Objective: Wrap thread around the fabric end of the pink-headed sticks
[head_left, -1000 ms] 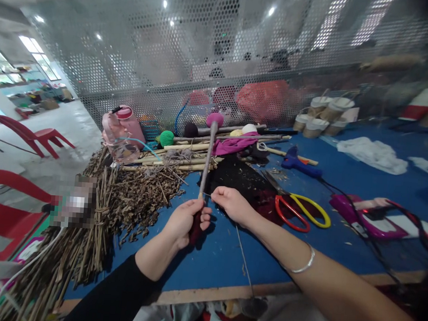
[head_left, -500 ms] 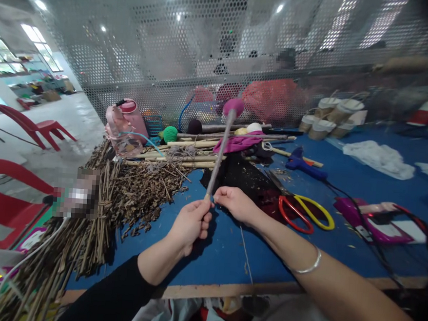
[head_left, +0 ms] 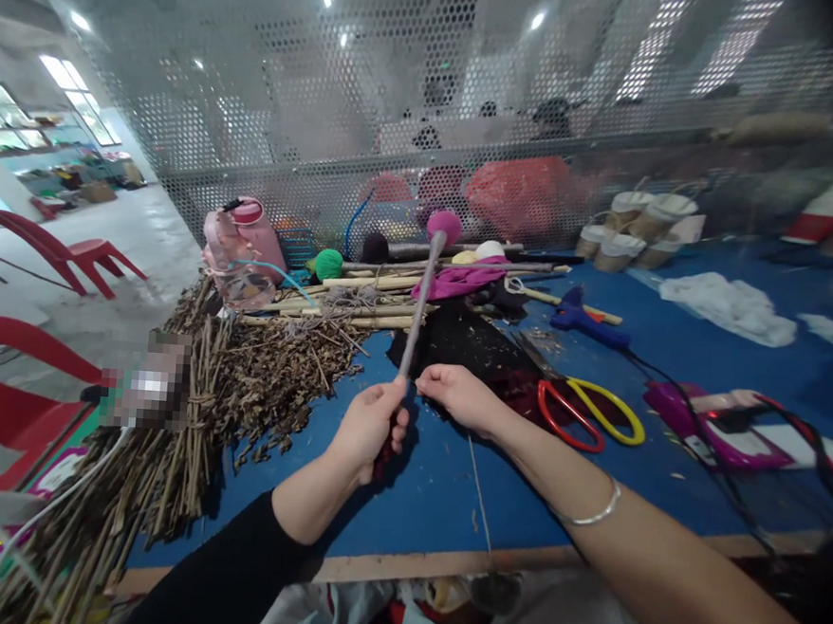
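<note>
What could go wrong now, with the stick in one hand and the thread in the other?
1. The thread, pinched by the right hand, runs down past the table edge; it might snag or snap.
2. The left hand grips the stick near its low end, so it might tilt.
3. The scissors lie near the right arm and might catch the thread.

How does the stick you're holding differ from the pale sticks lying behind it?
The held stick stands nearly upright in the left hand; the pale sticks lie flat. The held stick is grey with a pink ball tip; the pale sticks are bare tan. Both are long and thin.
</note>
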The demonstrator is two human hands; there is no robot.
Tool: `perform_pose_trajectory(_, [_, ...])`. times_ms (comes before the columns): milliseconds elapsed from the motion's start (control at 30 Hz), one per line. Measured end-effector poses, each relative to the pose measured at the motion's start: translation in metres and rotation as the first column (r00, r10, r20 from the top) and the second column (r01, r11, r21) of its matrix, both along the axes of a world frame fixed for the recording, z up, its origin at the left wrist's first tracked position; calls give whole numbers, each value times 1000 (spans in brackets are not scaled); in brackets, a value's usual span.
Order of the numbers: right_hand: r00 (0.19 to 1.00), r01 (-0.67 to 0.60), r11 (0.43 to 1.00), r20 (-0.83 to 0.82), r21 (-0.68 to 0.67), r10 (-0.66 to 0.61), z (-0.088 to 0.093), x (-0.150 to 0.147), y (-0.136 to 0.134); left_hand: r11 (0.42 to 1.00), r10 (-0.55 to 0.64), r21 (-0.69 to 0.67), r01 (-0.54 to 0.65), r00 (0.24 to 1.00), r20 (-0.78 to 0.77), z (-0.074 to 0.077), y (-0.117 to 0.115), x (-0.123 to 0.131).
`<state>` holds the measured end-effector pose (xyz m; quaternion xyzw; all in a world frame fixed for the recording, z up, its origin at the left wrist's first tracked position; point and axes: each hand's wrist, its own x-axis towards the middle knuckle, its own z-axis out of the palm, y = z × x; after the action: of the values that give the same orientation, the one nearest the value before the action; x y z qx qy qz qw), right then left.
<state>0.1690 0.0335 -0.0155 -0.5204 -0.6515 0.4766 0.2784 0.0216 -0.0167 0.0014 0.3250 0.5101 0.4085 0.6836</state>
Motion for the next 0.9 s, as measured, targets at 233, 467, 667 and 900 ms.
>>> perform_pose_trajectory(233, [1000, 9, 1000, -6, 23, -9, -6, 2, 3, 999, 31, 10, -31, 995, -97, 0, 3, -6])
perform_pose_trajectory(467, [996, 20, 1000, -83, -4, -20, -4, 0, 1, 990, -43, -128, 62, 987, 152, 4, 6, -7])
perform_pose_trajectory(667, [997, 19, 1000, -69, -19, -20, -5, 0, 1, 988, -33, -136, 68, 969, 246, 4, 7, -7])
perform_pose_trajectory(900, [998, 5, 1000, -57, 25, -3, -4, 0, 1, 989, -62, -122, 82, 985, 161, -5, 5, -5])
